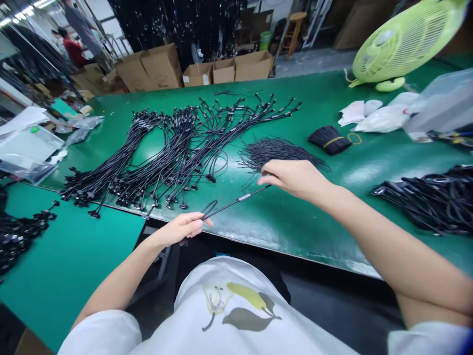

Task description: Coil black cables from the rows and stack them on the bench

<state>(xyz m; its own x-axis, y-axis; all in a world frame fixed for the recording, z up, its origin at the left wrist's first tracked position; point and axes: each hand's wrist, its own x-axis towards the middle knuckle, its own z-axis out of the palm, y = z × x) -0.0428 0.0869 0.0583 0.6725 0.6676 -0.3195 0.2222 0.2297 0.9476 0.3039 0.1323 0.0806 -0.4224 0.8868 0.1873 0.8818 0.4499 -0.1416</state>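
- Above the near edge of the long green-topped desk [325, 98], I held one thin black cable with a short grey sleeve [236, 201] stretched between both hands, clear of the surface.
- My left grip [185, 228] was closed on the looped end of that cable, thumb and fingers pinched together, just off the desk's front edge and over my lap.
- My right grip [295, 177] was closed on the other end, the fingertips pinched on it, with the wrist low over the desk.
- Just behind my right grip lay a loose fan of thin black wire ties [277, 150], close to the knuckles; I could not tell whether they touched.
- To the left of the ties, many bundles of black cables with small connectors [166, 148] spread across the desk in slanting rows.
- Beyond the ties, to the right, sat a tight black bundle of ties bound by a yellow rubber band [330, 139].
- Farther right lay white plastic bags [380, 118], and behind them stood a pale green fan [402, 39].
- A heap of coiled black cables [432, 197] rested on the desk beside my right forearm.
- Brown cardboard boxes [207, 71] lined the far edge.
- A lower teal desk [66, 256] sat at my left.
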